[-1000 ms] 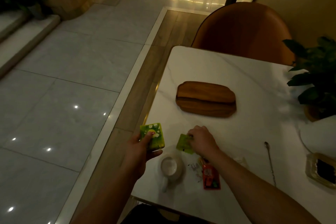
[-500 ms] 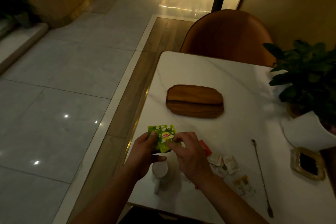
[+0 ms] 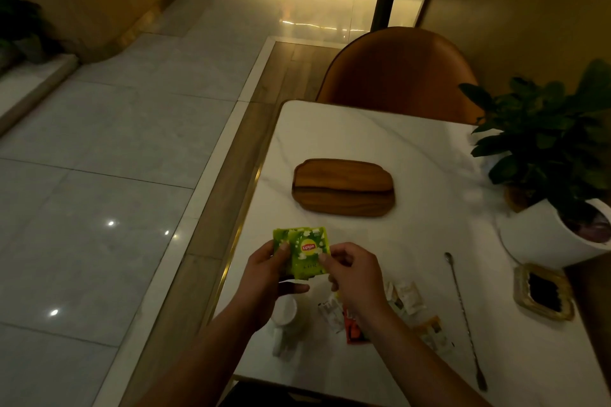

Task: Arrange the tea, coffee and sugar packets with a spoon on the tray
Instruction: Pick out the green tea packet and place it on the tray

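Observation:
Both hands hold a small stack of green Lipton tea packets above the table's near left part. My left hand grips the stack's left edge and my right hand pinches its right edge. The wooden tray lies bare farther back, apart from the hands. A long thin spoon lies on the table to the right. White sugar packets, a red packet and a yellowish packet lie under and beside my right wrist.
A white cup lies below my left hand near the white marble table's left edge. A potted plant and a small glass dish stand at the right. An orange chair faces the far side.
My right hand brought a second green packet to the one in my left hand; both hands now hold the stack together. The view has tilted up and shifted right.

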### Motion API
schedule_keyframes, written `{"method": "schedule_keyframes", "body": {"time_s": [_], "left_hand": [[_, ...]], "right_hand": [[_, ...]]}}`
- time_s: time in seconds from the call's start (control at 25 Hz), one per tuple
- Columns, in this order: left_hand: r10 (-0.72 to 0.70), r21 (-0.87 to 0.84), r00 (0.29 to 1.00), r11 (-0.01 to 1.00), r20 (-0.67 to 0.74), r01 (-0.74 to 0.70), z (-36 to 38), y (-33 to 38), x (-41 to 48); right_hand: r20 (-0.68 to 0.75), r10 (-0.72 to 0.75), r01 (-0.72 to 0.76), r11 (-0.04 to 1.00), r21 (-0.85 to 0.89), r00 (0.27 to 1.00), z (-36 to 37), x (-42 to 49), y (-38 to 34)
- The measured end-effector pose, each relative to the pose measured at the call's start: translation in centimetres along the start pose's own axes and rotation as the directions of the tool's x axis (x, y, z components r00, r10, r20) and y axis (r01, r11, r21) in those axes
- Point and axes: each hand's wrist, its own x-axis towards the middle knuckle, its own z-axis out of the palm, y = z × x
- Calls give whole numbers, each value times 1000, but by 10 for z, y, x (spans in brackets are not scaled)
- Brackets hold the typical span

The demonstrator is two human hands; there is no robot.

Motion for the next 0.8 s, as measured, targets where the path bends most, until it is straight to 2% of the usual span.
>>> {"method": "schedule_keyframes", "body": {"time_s": [0.08, 0.28, 0.48, 0.6, 0.8], "left_hand": [[6, -1, 1000, 1000, -5, -6, 4, -2, -2], [78, 70, 997, 995, -8, -77, 12, -3, -2], [84, 92, 996, 992, -7, -82, 15, -5, -2], [85, 91, 996, 992, -9, -84, 18, -7, -3], [25, 49, 1000, 998, 15, -26, 20, -5, -4]], "right_hand": [[-7, 40, -39, 996, 75, 999, 1, -3, 1], [-25, 45, -44, 998, 38, 999, 13, -11, 3], [-64, 38, -33, 996, 79, 997, 11, -11, 9], [-73, 13, -9, 999, 41, 997, 8, -10, 12], [-6, -49, 48, 998, -27, 999, 4, -9, 13]]}}
